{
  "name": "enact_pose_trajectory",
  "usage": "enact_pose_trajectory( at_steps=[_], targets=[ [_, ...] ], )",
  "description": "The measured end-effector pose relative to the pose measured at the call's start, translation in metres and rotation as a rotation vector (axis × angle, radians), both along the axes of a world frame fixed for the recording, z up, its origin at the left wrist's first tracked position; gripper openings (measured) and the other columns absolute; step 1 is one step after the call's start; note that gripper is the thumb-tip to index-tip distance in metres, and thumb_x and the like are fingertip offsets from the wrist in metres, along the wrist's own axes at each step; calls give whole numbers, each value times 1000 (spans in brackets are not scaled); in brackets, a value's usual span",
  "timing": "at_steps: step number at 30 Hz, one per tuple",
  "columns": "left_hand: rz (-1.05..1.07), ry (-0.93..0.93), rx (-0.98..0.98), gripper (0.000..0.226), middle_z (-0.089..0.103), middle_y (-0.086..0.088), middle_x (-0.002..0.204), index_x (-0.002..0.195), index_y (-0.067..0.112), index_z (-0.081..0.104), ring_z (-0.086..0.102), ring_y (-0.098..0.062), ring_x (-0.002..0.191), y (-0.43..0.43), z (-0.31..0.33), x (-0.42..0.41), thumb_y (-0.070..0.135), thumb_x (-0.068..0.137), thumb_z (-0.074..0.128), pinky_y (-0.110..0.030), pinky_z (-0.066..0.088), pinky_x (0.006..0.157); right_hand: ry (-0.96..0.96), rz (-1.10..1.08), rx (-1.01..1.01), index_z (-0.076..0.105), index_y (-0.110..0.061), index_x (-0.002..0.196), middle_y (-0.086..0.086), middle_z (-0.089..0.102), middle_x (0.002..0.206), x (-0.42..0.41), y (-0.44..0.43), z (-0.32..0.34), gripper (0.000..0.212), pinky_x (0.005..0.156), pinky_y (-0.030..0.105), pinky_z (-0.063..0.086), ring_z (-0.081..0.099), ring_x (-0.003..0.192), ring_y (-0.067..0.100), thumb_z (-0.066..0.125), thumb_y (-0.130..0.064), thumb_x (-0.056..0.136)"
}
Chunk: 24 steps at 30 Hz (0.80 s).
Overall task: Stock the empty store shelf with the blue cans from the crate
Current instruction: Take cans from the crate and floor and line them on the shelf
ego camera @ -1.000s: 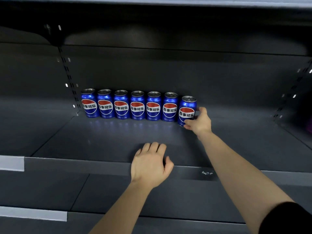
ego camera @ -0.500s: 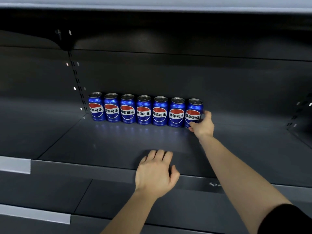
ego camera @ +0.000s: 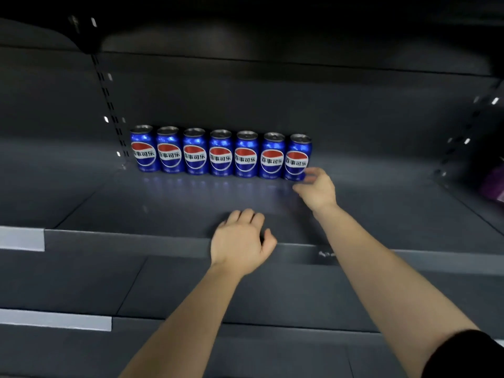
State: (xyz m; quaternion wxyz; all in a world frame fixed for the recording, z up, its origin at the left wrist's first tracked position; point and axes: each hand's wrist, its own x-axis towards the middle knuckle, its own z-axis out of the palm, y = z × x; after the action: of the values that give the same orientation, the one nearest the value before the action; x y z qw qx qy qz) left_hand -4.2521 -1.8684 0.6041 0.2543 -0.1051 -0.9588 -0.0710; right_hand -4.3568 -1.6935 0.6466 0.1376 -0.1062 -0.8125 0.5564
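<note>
My right hand (ego camera: pixel 316 190) hovers beside the end can (ego camera: pixel 297 156), fingers (ego camera: pixel 317 173) loose; my left hand (ego camera: pixel 241 240) lies flat on the shelf (ego camera: pixel 163 208). One careless brush could topple that can.

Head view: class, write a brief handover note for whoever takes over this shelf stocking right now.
Left hand: empty, rests on the shelf near its front edge.
Right hand: open, fingers relaxed beside the rightmost can; blur hides any contact.
Cans: seven blue cans upright in a row at the back.
Done: seven placed.
Left: space to the right of the row to fill; crate not in view.
</note>
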Motion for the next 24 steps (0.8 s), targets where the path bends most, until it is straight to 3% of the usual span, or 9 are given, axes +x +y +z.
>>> enact_pose_trajectory(
  at_steps=[4, 8, 14, 17, 21, 24],
  targets=[
    [-13, -1, 1, 50, 62, 1, 96, 98, 20, 65, 55, -24, 90, 0, -3, 0, 45, 83, 24, -31, 40, 61, 38, 36, 14, 60, -18, 116, 1, 63, 107, 46, 5, 0, 38, 86, 29, 51, 63, 96, 18, 70, -9, 81],
    [-38, -59, 30, 57, 62, -5, 109, 115, 17, 60, 55, -28, 99, -1, 0, 3, 48, 86, 21, -36, 43, 73, 48, 96, -150, 60, -18, 96, 6, 65, 93, 94, 11, 1, 20, 76, 33, 58, 66, 82, 20, 65, -2, 85],
    [-110, 2, 172, 38, 55, -9, 123, 124, 13, 54, 51, -31, 111, -3, -4, 37, 36, 94, 47, -44, 35, 94, 41, 111, -159, 60, -9, 98, 8, 63, 80, 155, 23, -4, 13, 61, 28, 56, 63, 60, 17, 63, -2, 89],
    [-170, 76, 155, 35, 54, -11, 125, 120, 9, 58, 48, -31, 117, -2, -20, 65, 28, 91, 53, -44, 32, 103, 1, 109, -137, 60, -11, 95, 7, 63, 79, 179, 25, -21, 11, 59, 27, 54, 63, 61, 17, 63, -3, 88],
    [-207, 80, 140, 33, 54, -11, 128, 117, 9, 59, 45, -30, 123, 0, -48, 103, 25, 89, 56, -44, 33, 102, -67, 123, -26, 62, -18, 90, 1, 63, 72, 209, 27, -59, 14, 60, 27, 53, 63, 64, 18, 65, -5, 86],
    [-192, -21, 105, 32, 56, -9, 126, 118, 11, 60, 50, -29, 116, 1, -83, 128, 27, 90, 55, -42, 33, 99, -169, 150, 68, 62, -27, 86, 2, 67, 74, 228, 33, -101, 18, 72, 34, 56, 63, 66, 17, 66, -9, 82]
  ],
)
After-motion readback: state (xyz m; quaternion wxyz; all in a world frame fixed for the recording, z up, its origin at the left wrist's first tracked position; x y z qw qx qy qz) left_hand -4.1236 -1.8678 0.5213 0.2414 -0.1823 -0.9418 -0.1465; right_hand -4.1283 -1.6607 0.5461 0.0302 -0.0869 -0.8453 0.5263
